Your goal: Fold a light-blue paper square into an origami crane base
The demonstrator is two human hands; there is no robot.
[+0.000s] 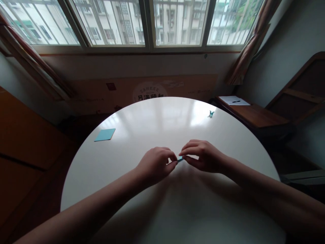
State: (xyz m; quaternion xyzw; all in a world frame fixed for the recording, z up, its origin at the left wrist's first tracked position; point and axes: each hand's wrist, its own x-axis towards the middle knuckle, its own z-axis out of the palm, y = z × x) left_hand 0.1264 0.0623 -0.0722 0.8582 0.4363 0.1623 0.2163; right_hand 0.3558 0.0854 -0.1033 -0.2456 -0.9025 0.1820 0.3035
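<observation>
Between my two hands is a small folded piece of blue paper [180, 159], held just above the white table. My left hand [159, 163] pinches its left end between thumb and fingertips. On the other end, the thumb and fingers of my right hand [201, 155] close in a pinch. Most of the paper is hidden by my fingertips, so its folded shape is unclear. A stack of blue square paper [105, 135] lies to the left on the table. Far right on the table stands a small blue folded paper bird [211, 114].
The round white table [142, 125] reflects the window. Beyond its right edge, a wooden chair seat [266, 114] carries a white sheet [230, 100] with a black pen [236, 101]. A long printed cardboard box [122, 91] leans below the window. An orange-brown cabinet [22, 135] stands at left.
</observation>
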